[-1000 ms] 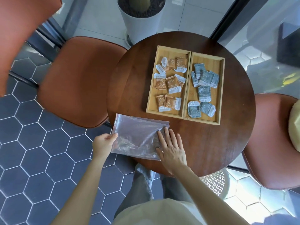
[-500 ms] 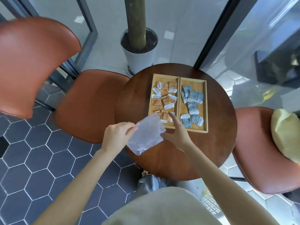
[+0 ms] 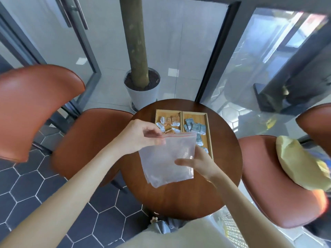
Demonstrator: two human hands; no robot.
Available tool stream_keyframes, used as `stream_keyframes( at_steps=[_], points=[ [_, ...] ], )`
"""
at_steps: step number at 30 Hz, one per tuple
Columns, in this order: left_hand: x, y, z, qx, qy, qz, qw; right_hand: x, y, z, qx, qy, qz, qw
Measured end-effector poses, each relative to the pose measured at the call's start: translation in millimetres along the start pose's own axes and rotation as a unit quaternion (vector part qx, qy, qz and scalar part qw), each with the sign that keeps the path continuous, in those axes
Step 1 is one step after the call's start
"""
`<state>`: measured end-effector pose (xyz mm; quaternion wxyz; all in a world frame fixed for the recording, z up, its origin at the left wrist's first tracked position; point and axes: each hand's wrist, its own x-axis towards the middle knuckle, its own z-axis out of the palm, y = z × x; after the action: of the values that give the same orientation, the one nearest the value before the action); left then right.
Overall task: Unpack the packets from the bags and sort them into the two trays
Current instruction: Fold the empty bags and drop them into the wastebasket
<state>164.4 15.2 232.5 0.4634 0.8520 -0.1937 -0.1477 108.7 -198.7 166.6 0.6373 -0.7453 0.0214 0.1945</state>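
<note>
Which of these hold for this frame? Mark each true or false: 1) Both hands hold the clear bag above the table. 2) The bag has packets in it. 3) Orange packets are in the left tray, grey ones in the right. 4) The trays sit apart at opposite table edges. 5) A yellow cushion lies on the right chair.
1) True: the left hand pinches the clear bag at its red-lined top, and the right hand grips its side.
2) False: it looks empty.
3) True: left tray, right tray.
4) False: they touch side by side.
5) True: yellow cushion.
</note>
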Motion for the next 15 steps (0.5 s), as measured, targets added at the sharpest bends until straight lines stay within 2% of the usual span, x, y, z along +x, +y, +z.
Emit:
stream_keyframes(
  at_steps=[2,4,5,7,8,9,10,13,15],
  points=[
    [7.3,0.5,-3.3,-0.059,-0.029,-0.044,0.997,-4.2,-5.7,-4.0,0.001,-0.009,0.012,1.000],
    [9.6,-3.1,-4.0,-0.196,-0.059,-0.091,0.975,-7.5,-9.1,-6.8,0.025,-0.012,0.031,0.999],
    [9.8,-8.5,-1.6,-0.290,-0.070,-0.117,0.947,-8.2,-9.6,-8.2,0.044,-0.010,0.038,0.998],
    [9.9,-20.2,9.7,-0.480,-0.056,-0.196,0.853,-8.2,-11.1,-11.3,0.084,0.012,0.045,0.995],
    [8.3,-24.6,17.5,-0.540,-0.045,-0.233,0.808,-7.3,-11.0,-12.8,0.102,0.033,0.043,0.993],
    [6.3,-29.4,26.8,-0.568,-0.035,-0.254,0.782,-6.0,-11.2,-13.9,0.116,0.057,0.038,0.991],
    [3.7,-31.0,37.0,-0.567,-0.031,-0.256,0.782,-4.5,-10.7,-15.2,0.126,0.083,0.034,0.988],
    [0.1,-38.1,66.1,-0.475,-0.016,-0.228,0.850,0.1,-7.7,-19.0,0.151,0.144,0.034,0.977],
    [0.4,-41.1,76.4,-0.422,0.017,-0.225,0.878,0.9,-4.5,-20.5,0.163,0.163,0.042,0.972]
  ],
)
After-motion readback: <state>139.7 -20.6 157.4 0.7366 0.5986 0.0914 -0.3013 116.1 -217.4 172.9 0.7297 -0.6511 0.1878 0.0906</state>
